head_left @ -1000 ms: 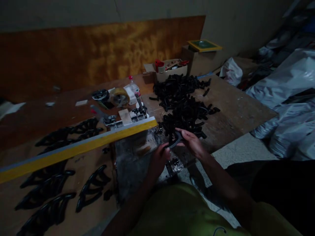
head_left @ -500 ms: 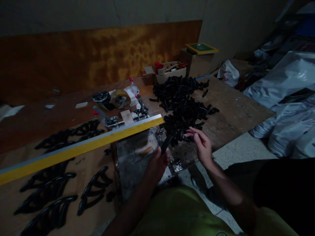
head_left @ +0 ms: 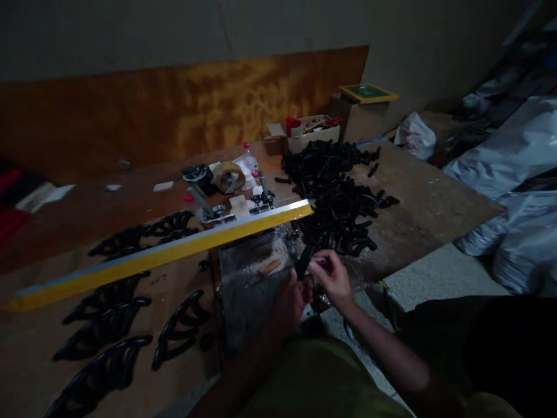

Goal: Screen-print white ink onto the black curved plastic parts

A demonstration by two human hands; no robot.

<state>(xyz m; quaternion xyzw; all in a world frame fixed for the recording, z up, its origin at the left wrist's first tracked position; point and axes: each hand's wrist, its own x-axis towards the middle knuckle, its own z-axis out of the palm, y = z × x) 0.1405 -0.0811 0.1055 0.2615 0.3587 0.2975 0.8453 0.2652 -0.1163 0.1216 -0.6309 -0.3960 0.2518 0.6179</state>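
My left hand [head_left: 299, 295] is closed around a dark, slightly curved black plastic piece [head_left: 304, 261], which points up and away from me. Against the side of this piece, my right hand [head_left: 333, 278] is closed in a pinch; whatever is between its fingertips is too small and dark to make out. Just beyond both hands lies a large heap of similar curved black pieces [head_left: 339, 203]. To the left, a long yellow and grey bar [head_left: 183, 249] stretches across the view above the table. Fan-shaped black assemblies [head_left: 104, 325] lie in rows on the brown board.
Behind stand a tape roll [head_left: 229, 177], a plastic bottle [head_left: 250, 161] and an open carton [head_left: 311, 138] holding red-handled tools. A framed green panel [head_left: 369, 93] rests on a cardboard box [head_left: 361, 119]. Large pale sacks [head_left: 513, 151] stand on the floor at right.
My right hand has moved left from the heap's edge to the black piece in my left hand, and its fingers have closed. The view has shifted slightly left.
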